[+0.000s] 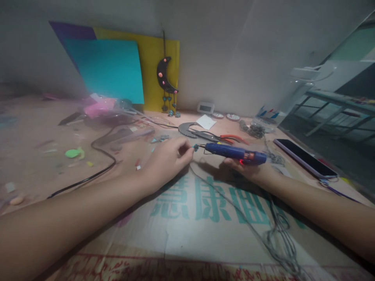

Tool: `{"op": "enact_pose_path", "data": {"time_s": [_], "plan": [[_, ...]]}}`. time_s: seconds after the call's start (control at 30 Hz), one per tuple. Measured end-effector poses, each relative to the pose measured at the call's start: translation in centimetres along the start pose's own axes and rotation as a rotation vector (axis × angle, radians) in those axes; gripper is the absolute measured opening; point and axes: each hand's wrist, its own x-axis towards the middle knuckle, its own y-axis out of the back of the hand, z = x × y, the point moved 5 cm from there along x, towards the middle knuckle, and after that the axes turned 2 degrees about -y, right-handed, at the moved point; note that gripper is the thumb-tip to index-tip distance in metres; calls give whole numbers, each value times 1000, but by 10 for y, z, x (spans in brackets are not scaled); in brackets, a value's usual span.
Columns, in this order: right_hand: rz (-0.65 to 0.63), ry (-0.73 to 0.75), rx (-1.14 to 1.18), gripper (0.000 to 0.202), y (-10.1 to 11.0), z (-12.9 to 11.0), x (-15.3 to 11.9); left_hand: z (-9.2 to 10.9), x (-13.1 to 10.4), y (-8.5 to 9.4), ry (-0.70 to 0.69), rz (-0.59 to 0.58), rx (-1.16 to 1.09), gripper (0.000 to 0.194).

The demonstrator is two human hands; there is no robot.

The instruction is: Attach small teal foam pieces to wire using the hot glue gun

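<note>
My right hand (pixel 246 169) is closed round a blue glue gun (pixel 231 151) with a small red light lit. Its metal nozzle points left and meets a tiny teal flower-shaped piece (pixel 195 148). The thumb and fingers of my left hand (pixel 166 156) pinch that piece at its edge; whether nozzle and piece touch, I cannot tell. Beyond my hands lies a grey crescent (pixel 187 128), beside pliers with red handles (pixel 234 138). Several small teal pieces (pixel 160 138) rest just behind my left hand.
A decorated dark crescent (pixel 161 76) hangs before yellow card (pixel 149 70) and a turquoise sheet (pixel 108 68). A phone (pixel 304 158) and clear bucket (pixel 269 117) stand right. Grey cord (pixel 234 205) crosses the cardboard (pixel 187 242). Black cable (pixel 99 171) and plastic wrapping (pixel 102 107) lie left.
</note>
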Motion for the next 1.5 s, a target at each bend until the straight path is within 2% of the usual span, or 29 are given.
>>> {"op": "enact_pose_path", "data": {"time_s": [0.2, 0.43, 0.6, 0.77, 0.97, 1.13, 1.3, 1.5], "plan": [[55, 24, -45, 24, 4, -1, 0, 0, 0, 1, 21, -1, -28, 16], [4, 5, 5, 28, 0, 1, 1, 1, 1, 1, 24, -9, -42, 15], [33, -23, -4, 31, 0, 2, 1, 3, 1, 1, 11, -12, -14, 15], [-1, -33, 50, 30, 0, -1, 1, 2, 1, 1, 2, -10, -8, 15], [46, 1, 3, 32, 2, -2, 1, -1, 1, 0, 28, -15, -35, 17], [-8, 20, -11, 26, -1, 1, 0, 0, 1, 1, 34, -15, -32, 16], [50, 47, -83, 27, 1, 0, -1, 1, 1, 1, 27, -14, 3, 15], [-20, 19, -89, 26, -2, 1, -2, 2, 0, 0, 10, -8, 9, 15]]}}
